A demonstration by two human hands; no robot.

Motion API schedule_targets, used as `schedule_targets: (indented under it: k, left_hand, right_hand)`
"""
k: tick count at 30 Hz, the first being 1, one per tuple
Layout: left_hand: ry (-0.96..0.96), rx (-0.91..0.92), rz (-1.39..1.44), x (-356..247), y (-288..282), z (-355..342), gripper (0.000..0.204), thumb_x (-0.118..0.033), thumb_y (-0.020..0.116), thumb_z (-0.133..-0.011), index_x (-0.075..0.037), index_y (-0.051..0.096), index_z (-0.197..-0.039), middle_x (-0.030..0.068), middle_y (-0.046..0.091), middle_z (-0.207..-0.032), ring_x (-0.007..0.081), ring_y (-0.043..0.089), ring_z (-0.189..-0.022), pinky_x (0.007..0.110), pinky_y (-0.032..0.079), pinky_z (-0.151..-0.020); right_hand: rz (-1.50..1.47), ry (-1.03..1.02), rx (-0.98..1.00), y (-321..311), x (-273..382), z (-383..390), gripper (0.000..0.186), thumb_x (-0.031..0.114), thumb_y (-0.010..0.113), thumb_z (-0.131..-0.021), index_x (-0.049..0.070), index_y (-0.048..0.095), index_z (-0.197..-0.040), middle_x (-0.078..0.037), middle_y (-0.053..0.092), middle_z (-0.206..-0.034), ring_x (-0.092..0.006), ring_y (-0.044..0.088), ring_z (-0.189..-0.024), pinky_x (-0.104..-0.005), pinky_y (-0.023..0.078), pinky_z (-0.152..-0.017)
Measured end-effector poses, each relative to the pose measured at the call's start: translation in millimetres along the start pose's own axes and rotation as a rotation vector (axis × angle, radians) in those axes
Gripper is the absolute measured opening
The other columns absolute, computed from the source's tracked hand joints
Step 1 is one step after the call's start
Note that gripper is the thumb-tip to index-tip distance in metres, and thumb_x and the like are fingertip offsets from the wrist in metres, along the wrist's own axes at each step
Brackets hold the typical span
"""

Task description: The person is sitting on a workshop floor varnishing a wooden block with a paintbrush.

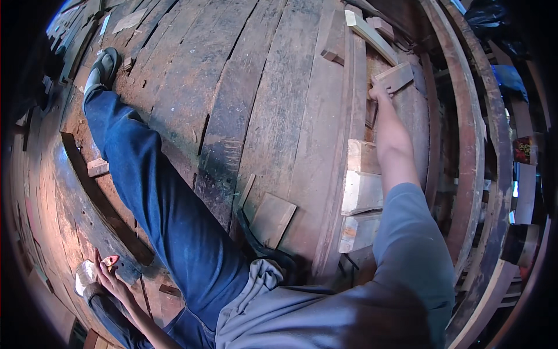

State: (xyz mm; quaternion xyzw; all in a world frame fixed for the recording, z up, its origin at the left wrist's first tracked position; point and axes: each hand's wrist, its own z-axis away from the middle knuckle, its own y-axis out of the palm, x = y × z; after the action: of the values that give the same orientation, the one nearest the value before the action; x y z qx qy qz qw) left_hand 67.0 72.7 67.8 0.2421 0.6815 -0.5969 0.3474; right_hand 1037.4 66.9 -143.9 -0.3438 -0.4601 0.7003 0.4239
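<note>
At the far right, my right arm reaches out to a flat wooden block [396, 77]. My right hand [379, 92] is closed on the block's near left corner. Around it are a pale wooden batten [371, 38] and a darker wood piece [334, 51]. On the lower left, my left hand [106, 278] rests beside my foot in a light sock [85, 277]. A small red object [110, 261] with a pale tip shows at its fingers, which seem to grip it; its kind is unclear.
Stacked wood blocks [361, 192] stand beside my right arm. A square wooden board [272, 220] lies near my lap on the plank floor [279, 104]. A dark, thick curved timber [96, 203] lies left of my outstretched leg. Long beams [465, 145] run along the right side.
</note>
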Motion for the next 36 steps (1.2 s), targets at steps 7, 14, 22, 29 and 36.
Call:
schedule_targets:
  k: [7, 14, 22, 29, 36]
  left_hand:
    - [-0.052, 0.026, 0.115, -0.8, 27.4, -7.7, 0.041, -0.028, 0.039, -0.102, -0.009, 0.048, -0.137, 0.0054, 0.048, -0.140, 0.0079, 0.051, -0.103, 0.022, 0.040, -0.077]
    - [-0.062, -0.009, 0.178, 4.8, 20.6, 1.3, 0.039, -0.026, 0.038, -0.103, -0.008, 0.049, -0.136, 0.0057, 0.049, -0.139, 0.0074, 0.054, -0.100, 0.020, 0.042, -0.076]
    - [-0.024, 0.003, 0.197, 14.0, 36.7, -1.4, 0.039, -0.024, 0.037, -0.103, -0.005, 0.048, -0.136, 0.0089, 0.051, -0.137, 0.0046, 0.054, -0.090, 0.019, 0.039, -0.071]
    - [-0.023, -0.073, 0.136, 12.5, 17.2, 6.2, 0.038, -0.022, 0.036, -0.104, -0.005, 0.048, -0.135, 0.0089, 0.050, -0.139, 0.0112, 0.053, -0.111, 0.022, 0.043, -0.078]
    - [-0.028, -0.100, 0.207, 3.1, 18.0, 14.8, 0.036, -0.019, 0.036, -0.103, -0.003, 0.050, -0.132, 0.0117, 0.047, -0.141, 0.0121, 0.051, -0.115, 0.021, 0.042, -0.079]
  right_hand:
    - [0.308, 0.075, -0.039, -41.4, -7.8, -7.3, 0.044, 0.038, 0.031, -0.100, 0.031, 0.041, -0.142, -0.029, 0.023, -0.150, -0.0483, 0.026, -0.135, -0.0543, 0.025, -0.106]
    - [0.256, -0.044, -0.246, -46.0, 3.4, 17.9, 0.045, 0.032, 0.033, -0.099, 0.006, 0.057, -0.127, -0.029, 0.046, -0.134, -0.0438, 0.050, -0.119, -0.0579, 0.044, -0.089]
    - [0.355, 0.056, -0.393, -40.0, -65.5, 22.5, 0.028, 0.019, 0.050, -0.091, 0.008, 0.070, -0.108, -0.025, 0.057, -0.121, -0.0403, 0.061, -0.109, -0.0480, 0.054, -0.082]
    - [0.238, 0.080, -0.636, -46.3, -43.7, 72.4, 0.029, 0.017, 0.046, -0.094, 0.012, 0.053, -0.122, -0.018, 0.059, -0.108, -0.0330, 0.066, -0.092, -0.0448, 0.052, -0.081]
    - [0.073, 0.069, -0.853, -105.6, -4.1, 170.9, 0.067, 0.023, 0.064, -0.083, 0.003, 0.032, -0.138, -0.021, 0.062, -0.099, -0.0329, 0.067, -0.082, -0.0472, 0.051, -0.078]
